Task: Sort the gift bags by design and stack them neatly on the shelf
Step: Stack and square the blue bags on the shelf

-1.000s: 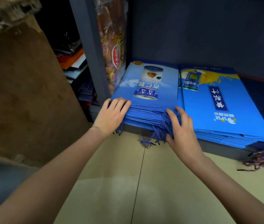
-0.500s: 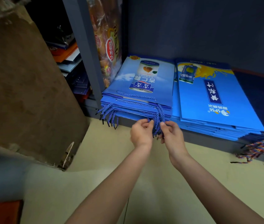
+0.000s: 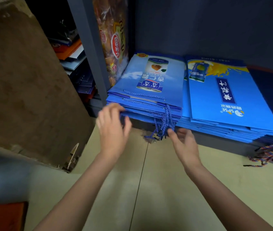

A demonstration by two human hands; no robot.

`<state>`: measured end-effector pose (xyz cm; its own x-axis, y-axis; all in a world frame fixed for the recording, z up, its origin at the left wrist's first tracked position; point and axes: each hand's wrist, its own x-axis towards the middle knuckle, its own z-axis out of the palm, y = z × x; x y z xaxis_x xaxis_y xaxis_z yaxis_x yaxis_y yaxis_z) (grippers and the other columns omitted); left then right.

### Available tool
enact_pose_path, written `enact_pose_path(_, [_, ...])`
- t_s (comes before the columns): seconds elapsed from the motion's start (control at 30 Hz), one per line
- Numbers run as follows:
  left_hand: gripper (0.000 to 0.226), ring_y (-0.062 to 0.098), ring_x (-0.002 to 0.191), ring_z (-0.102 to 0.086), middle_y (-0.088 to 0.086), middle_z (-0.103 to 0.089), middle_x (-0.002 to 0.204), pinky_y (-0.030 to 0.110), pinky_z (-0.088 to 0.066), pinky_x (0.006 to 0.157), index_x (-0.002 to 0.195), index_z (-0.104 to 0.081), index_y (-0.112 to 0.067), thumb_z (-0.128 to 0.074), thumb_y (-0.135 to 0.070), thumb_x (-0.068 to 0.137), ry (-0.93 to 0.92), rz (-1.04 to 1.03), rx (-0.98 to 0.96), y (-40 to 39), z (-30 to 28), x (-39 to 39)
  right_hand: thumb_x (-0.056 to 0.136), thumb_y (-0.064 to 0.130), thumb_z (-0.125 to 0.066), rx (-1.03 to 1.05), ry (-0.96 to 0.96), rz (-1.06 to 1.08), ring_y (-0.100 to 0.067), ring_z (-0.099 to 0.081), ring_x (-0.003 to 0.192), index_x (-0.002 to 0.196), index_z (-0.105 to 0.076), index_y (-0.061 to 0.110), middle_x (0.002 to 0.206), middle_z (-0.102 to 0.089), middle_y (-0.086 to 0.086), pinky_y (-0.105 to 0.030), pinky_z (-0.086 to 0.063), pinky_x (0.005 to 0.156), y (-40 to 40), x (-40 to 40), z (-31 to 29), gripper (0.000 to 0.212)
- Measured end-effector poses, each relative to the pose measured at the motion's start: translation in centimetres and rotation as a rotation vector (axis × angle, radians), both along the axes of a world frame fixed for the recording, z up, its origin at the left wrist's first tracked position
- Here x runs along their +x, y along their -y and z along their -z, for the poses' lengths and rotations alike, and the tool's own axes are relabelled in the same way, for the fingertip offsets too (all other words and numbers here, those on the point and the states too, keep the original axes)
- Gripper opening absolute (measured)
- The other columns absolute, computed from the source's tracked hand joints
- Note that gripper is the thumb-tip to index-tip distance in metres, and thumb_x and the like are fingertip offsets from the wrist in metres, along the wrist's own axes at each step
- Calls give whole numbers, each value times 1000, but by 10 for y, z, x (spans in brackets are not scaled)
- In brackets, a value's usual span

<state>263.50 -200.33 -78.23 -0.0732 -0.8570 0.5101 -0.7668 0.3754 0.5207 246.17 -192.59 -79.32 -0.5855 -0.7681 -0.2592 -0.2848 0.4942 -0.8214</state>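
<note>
Gift bags lie flat in two stacks side by side on a low grey shelf (image 3: 216, 136), pictured from above by a head-worn camera. The almond-drink stack (image 3: 150, 84), printed with a can on sky blue, sits at the shelf's left end, hard against the upright post (image 3: 90, 52). Its long axis runs front to back: the bags' bottoms point to the rear wall and their open, handled tops face the person. The juice stack (image 3: 229, 97), with a yellow splash and white lettering, lies just right of it, touching or nearly so, and points the same way.

A bundle of blue cord handles (image 3: 163, 124) hangs off the front right corner of the almond-drink stack, down past the shelf edge. The right hand (image 3: 184, 143) is at the bundle's lower end, thumb and forefinger closed on the cords. The left hand (image 3: 112, 125) is at the front left corner of the same stack, its fingers curled toward the bag edges; motion blur leaves it unclear whether that grip holds anything.

Multicoloured cords (image 3: 272, 151) trail from under the front right of the juice stack. A shiny snack packet (image 3: 114, 39) stands upright between the post and the almond-drink stack. Pale floor tiles (image 3: 149, 189) lie below the shelf.
</note>
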Motion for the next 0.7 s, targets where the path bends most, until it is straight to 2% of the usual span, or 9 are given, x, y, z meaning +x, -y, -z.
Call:
enact_pose_path(0.03, [29, 24, 106, -42, 13, -49, 119, 32, -31, 88, 111, -53, -5, -56, -22, 87, -62, -108, 46, 8, -7, 4, 85, 49, -59, -34, 67, 33, -18, -50, 109, 130, -46, 8, 129, -49, -7, -31, -38, 98, 5, 4, -2, 62])
enact_pose_path(0.1, [47, 32, 115, -42, 18, -43, 127, 36, -31, 95, 122, -44, 1, -57, -31, 91, -127, -256, 318, 20, -11, 6, 80, 57, -60, -3, 82, 54, -24, -45, 122, 133, -42, 8, 133, -48, -7, -39, -36, 105, 18, 11, -2, 74])
enact_pose_path(0.2, [57, 34, 117, -48, 18, -52, 124, 44, -29, 100, 124, -41, 2, -44, -46, 95, 47, -271, 669, 25, 0, -5, 82, 52, -62, 85, 171, 152, -30, -47, 116, 127, -38, 0, 126, -49, -13, -35, -39, 93, 40, 14, 2, 73])
enact_pose_path(0.3, [45, 31, 113, -48, 17, -58, 116, 40, -29, 91, 115, -50, -2, -36, -41, 99, 143, -285, 695, 29, 9, -11, 89, 45, -57, 168, 171, 157, -31, -55, 100, 118, -47, -1, 114, -57, -15, -34, -40, 79, 49, 6, 6, 55])
enact_pose_path(0.37, [34, 29, 109, -50, 14, -62, 109, 37, -28, 87, 110, -57, -6, -35, -31, 101, 268, -277, 663, 30, 17, -10, 97, 33, -44, 258, -60, 61, -35, -57, 96, 111, -52, -2, 111, -61, -21, -36, -42, 79, 43, 3, 7, 39])
enact_pose_path(0.43, [24, 26, 113, -49, 10, -63, 113, 37, -28, 92, 111, -58, -11, -38, -17, 99, 445, -217, 685, 26, 32, -9, 100, 30, -36, 349, -319, -62, -37, -58, 98, 104, -56, 0, 107, -62, -22, -38, -44, 83, 29, 5, 9, 36])
enact_pose_path(0.5, [27, 25, 120, -44, 9, -58, 122, 38, -28, 97, 117, -55, -11, -40, -7, 95, 516, -149, 732, 28, 38, -9, 100, 37, -33, 423, -336, -179, -35, -62, 93, 95, -59, 5, 101, -66, -19, -38, -49, 84, 21, 10, 18, 42])
enact_pose_path(0.6, [31, 28, 125, -39, 14, -49, 131, 39, -28, 99, 124, -51, -7, -39, -19, 98, 431, -118, 814, 33, 33, 4, 97, 44, -36, 518, -203, -326, -31, -66, 87, 90, -56, 12, 98, -69, -13, -36, -52, 82, 20, 10, 29, 39])
enact_pose_path(0.7, [36, 34, 122, -40, 17, -43, 130, 42, -31, 98, 125, -47, -5, -50, -22, 94, 161, -197, 762, 22, 26, 29, 92, 44, -51, 520, -298, -469, -27, -64, 91, 94, -52, 18, 94, -65, -4, -30, -48, 75, 11, 7, 8, 25])
